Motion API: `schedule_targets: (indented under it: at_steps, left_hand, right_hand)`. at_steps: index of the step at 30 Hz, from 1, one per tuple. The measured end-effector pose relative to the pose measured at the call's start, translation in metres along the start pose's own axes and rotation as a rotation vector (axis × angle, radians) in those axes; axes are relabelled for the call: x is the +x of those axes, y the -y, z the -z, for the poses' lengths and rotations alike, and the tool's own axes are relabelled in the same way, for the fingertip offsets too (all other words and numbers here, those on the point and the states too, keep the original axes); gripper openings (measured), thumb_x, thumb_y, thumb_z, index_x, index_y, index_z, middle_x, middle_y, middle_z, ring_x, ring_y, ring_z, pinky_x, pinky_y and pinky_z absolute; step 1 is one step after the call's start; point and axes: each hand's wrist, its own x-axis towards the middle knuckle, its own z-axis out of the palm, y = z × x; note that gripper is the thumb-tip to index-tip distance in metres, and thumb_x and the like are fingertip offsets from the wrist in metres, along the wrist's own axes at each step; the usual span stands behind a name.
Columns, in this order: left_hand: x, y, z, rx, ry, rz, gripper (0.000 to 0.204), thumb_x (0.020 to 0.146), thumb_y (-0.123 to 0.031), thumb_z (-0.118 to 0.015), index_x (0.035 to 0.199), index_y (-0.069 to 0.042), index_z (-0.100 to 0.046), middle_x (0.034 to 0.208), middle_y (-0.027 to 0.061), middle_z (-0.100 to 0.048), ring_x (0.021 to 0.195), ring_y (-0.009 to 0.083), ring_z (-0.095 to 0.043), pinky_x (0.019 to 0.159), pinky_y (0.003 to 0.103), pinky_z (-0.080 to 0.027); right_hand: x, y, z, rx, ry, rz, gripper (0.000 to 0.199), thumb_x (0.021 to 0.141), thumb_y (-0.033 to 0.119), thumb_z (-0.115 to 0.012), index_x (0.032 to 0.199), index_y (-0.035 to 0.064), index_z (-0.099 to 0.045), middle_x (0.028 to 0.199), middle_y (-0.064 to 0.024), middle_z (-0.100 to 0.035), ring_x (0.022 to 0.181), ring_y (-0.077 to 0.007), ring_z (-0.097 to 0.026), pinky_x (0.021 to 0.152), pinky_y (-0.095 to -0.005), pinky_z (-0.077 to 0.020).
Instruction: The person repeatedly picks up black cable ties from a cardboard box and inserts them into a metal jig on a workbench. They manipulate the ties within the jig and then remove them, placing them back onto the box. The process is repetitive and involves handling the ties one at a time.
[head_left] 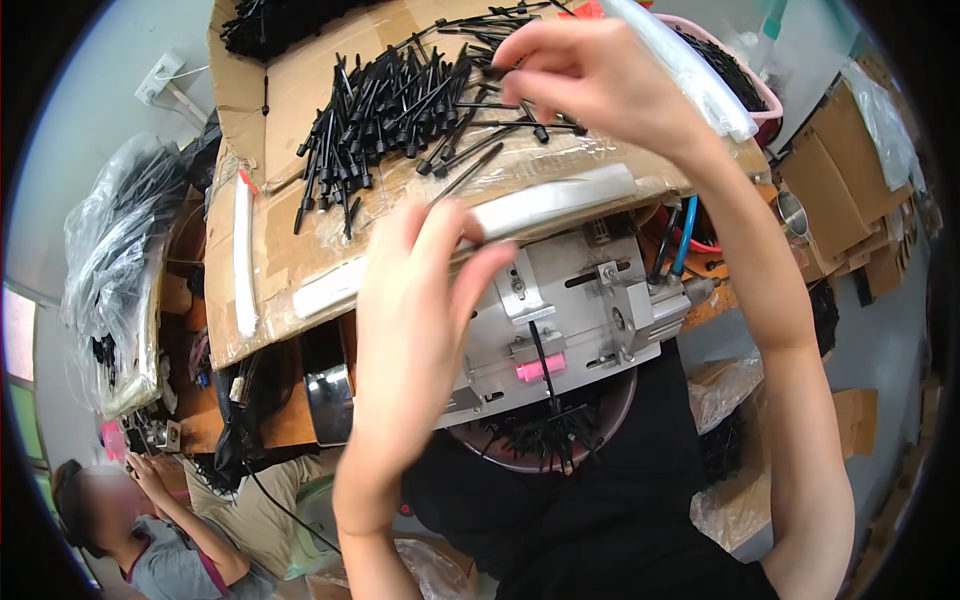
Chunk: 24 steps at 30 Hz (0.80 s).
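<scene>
My right hand [600,80] is over the far side of a cardboard tray [285,110]. Its thumb and forefinger close around a dark piece, seemingly one of the thin black rods with thick ends [385,115] heaped there. My left hand [405,310], slightly blurred, hovers at the tray's near edge with thumb and fingers apart. A single black rod [470,172] lies just beyond its fingers; whether they touch it is hidden. Right of this hand is a metal fixture [585,325] with a pink block [541,367]. Another black rod [545,355] sits across the block, upright in view.
A round bowl [622,410] holding several black rods is below the fixture, close to my lap. White strips [555,200] line the tray's near edge. A blue tube [685,235] rises beside the fixture. At the lower left sits another person [170,535].
</scene>
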Motion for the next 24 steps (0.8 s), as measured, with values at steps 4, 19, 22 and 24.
schedule_targets:
  at_steps: [4, 19, 22, 24]
  left_hand:
    - [-0.095, -0.036, -0.005, -0.002, -0.148, 0.066, 0.028, 0.072, 0.006, -0.075, 0.097, -0.001, -0.065, 0.091, 0.0094, -0.061, 0.078, 0.0263, -0.056, 0.071, 0.038, -0.047]
    - [-0.148, -0.047, -0.085, 0.111, 0.185, 0.154, 0.072, 0.076, 0.004, -0.072, 0.142, 0.005, -0.043, 0.100, 0.0134, -0.055, 0.090, 0.0302, -0.052, 0.080, 0.040, -0.045]
    - [-0.143, -0.043, -0.070, 0.092, 0.195, 0.167, 0.073, 0.076, 0.004, -0.072, 0.143, 0.000, -0.044, 0.101, 0.0135, -0.055, 0.091, 0.0299, -0.052, 0.082, 0.041, -0.045]
    - [-0.108, -0.038, -0.045, 0.043, 0.157, 0.090, 0.074, 0.076, 0.005, -0.072, 0.144, -0.005, -0.045, 0.103, 0.0136, -0.055, 0.092, 0.0296, -0.052, 0.084, 0.043, -0.045]
  right_hand:
    - [-0.048, 0.013, 0.029, 0.315, -0.103, -0.032, 0.029, 0.097, 0.013, -0.058, 0.121, -0.0028, -0.059, 0.110, -0.0191, -0.070, 0.091, -0.0183, -0.072, 0.052, -0.0204, -0.0530]
    - [-0.161, 0.063, -0.003, 0.594, -0.433, -0.146, 0.029, 0.084, -0.006, -0.067, 0.111, -0.0040, -0.058, 0.097, -0.0215, -0.070, 0.079, -0.0221, -0.070, 0.055, -0.0248, -0.0557]
    - [-0.194, 0.061, -0.036, 0.202, -0.165, -0.047, 0.042, 0.072, -0.011, -0.076, 0.111, -0.0018, -0.063, 0.088, -0.0156, -0.071, 0.074, -0.0196, -0.069, 0.059, -0.0278, -0.0555]
    - [-0.218, 0.075, -0.070, 0.109, -0.175, -0.135, 0.048, 0.070, -0.007, -0.078, 0.115, 0.0008, -0.066, 0.084, -0.0117, -0.071, 0.072, -0.0201, -0.069, 0.062, -0.0291, -0.0554]
